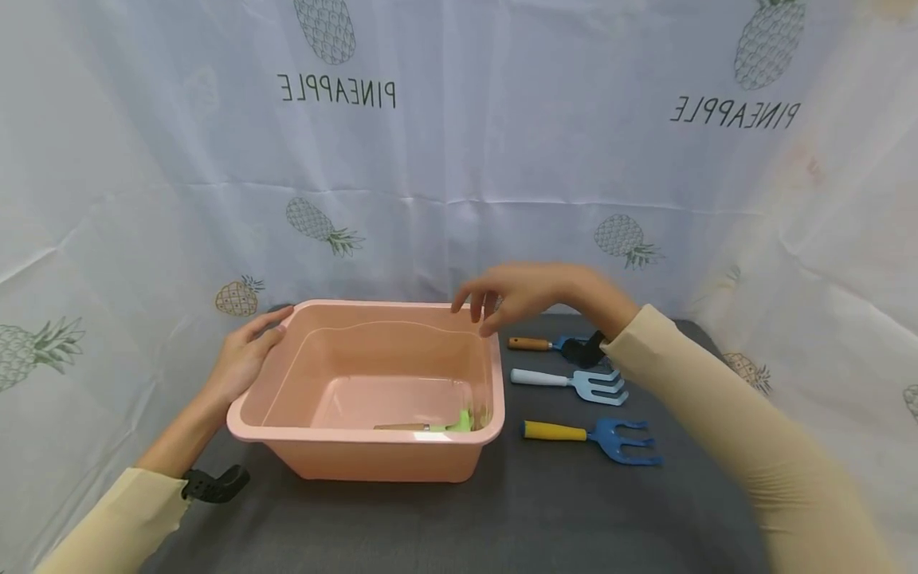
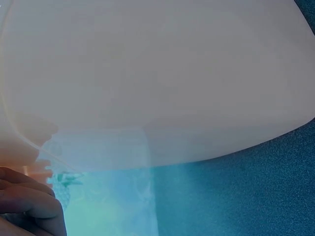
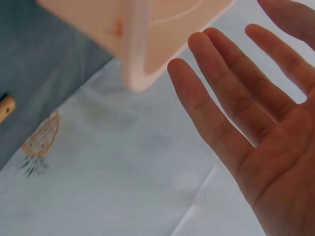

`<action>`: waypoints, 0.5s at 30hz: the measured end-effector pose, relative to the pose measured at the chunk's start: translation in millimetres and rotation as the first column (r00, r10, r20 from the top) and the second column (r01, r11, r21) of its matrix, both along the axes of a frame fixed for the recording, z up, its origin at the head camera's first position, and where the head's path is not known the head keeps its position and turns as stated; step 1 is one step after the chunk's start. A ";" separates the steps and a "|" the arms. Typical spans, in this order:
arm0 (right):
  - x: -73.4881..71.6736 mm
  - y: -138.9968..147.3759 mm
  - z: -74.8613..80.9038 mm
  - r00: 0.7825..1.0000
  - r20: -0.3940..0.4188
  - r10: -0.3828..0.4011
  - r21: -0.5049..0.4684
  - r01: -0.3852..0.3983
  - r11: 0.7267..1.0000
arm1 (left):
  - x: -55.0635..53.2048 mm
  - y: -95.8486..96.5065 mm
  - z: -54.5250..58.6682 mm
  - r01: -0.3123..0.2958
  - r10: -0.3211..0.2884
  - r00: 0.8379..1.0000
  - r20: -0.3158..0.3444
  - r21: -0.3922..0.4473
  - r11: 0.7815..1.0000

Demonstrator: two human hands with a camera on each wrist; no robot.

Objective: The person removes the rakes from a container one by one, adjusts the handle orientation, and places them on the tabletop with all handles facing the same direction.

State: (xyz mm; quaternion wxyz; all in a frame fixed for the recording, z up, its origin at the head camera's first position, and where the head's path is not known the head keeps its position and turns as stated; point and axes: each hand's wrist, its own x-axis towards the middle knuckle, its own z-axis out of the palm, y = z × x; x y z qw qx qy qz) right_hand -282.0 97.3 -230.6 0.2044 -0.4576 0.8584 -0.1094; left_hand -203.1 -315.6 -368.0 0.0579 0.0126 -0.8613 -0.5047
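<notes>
A pink plastic basin (image 1: 373, 456) stands on the dark tabletop. My left hand (image 1: 242, 360) grips its rim at the left back corner; in the left wrist view, curled fingers (image 2: 32, 201) lie beside its outer wall. Over the basin's right back corner hangs my right hand (image 1: 512, 293), fingers loosely bent and holding nothing. The right wrist view shows those fingers (image 3: 236, 83) spread near the pale rim (image 3: 137, 59). Inside the basin, along the near wall, lies a small garden tool (image 1: 459, 422) with a wooden handle and a green head, partly hidden by the rim.
Right of the basin lie a white-handled light-blue hand cultivator (image 1: 566, 379) and a yellow-handled blue hand fork (image 1: 555, 431). Behind them, a wooden-handled blue tool (image 1: 531, 344) is partly covered by the right wrist strap. A pineapple-print curtain (image 1: 445, 159) surrounds the table (image 1: 459, 526).
</notes>
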 end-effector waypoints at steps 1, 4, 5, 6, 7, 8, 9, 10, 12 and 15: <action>-0.5 -5.6 -0.1 1.000 0.003 0.016 0.003 -0.016 1.000 | -0.1 0.0 0.1 0.000 0.000 1.000 0.000 0.004 1.000; -2.8 -23.9 -3.8 0.998 0.017 0.057 0.012 -0.057 0.998 | -0.2 0.0 -0.2 0.000 0.000 1.000 0.004 0.014 1.000; -3.4 -30.4 -5.3 0.997 0.024 0.069 0.016 -0.070 0.997 | -0.3 0.0 0.0 -0.001 0.001 1.000 0.003 0.011 1.000; -4.0 -36.9 -7.1 0.996 0.035 0.079 0.019 -0.080 0.997 | -0.4 0.0 0.2 -0.002 0.002 1.000 0.003 0.004 1.000; -4.6 -44.0 -9.2 0.995 0.048 0.090 0.024 -0.091 0.996 | -0.3 -0.2 0.2 -0.002 0.002 1.000 0.002 -0.003 1.000; -5.3 -51.1 -11.9 0.994 0.062 0.095 0.031 -0.097 0.995 | -0.1 -0.4 0.3 -0.002 0.002 1.000 0.002 -0.009 1.000; -5.7 -57.8 -14.1 0.992 0.075 0.100 0.041 -0.104 0.994 | -0.1 -0.5 0.4 -0.001 0.001 1.000 0.003 -0.014 1.000; -6.3 -64.4 -16.6 0.991 0.090 0.104 0.050 -0.109 0.993 | -0.1 -0.5 0.6 -0.002 0.002 1.000 0.001 -0.020 1.000; -7.2 -76.9 -22.1 0.986 0.122 0.109 0.066 -0.118 0.991 | 0.0 -0.3 1.1 0.001 0.000 1.000 0.003 -0.018 1.000; -8.3 -94.2 -32.5 0.979 0.164 0.117 0.091 -0.133 0.987 | 0.0 0.1 2.0 0.005 -0.005 1.000 0.012 0.001 1.000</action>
